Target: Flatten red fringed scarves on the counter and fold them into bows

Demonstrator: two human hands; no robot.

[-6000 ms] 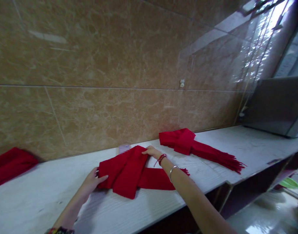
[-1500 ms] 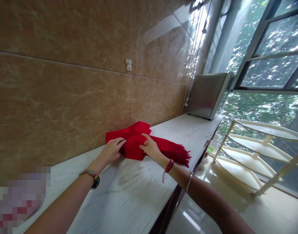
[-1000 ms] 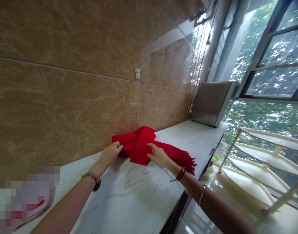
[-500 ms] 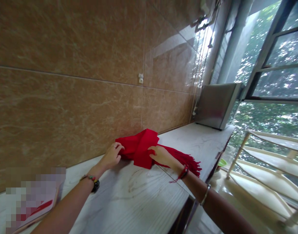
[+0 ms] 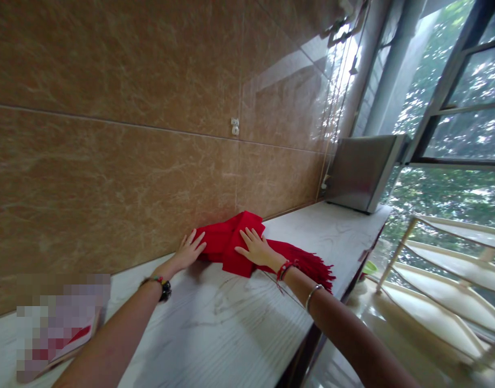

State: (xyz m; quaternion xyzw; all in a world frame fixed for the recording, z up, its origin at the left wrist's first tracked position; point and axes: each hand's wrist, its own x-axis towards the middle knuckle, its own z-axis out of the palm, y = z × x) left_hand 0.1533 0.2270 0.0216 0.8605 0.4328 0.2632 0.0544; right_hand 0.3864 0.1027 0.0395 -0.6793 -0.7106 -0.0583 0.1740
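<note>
A red scarf lies folded on the white wood-grain counter, close against the tiled wall. Its fringed end stretches out to the right. My left hand rests at the scarf's left end with fingers spread. Across the folded middle part lies my right hand, palm down and fingers apart, pressing on the cloth. Neither hand grips the scarf. Part of the fold beneath my right hand is hidden.
At the counter's far end stands a silver metal box-like appliance near the window. A cream tiered rack stands off the right edge. A blurred-out flat item lies at the left. The brown tiled wall borders the counter's back.
My right hand has opened from bent fingers at the fold and moved slightly up and left onto the scarf. My left hand's fingers have spread out. The scarf has barely moved.
</note>
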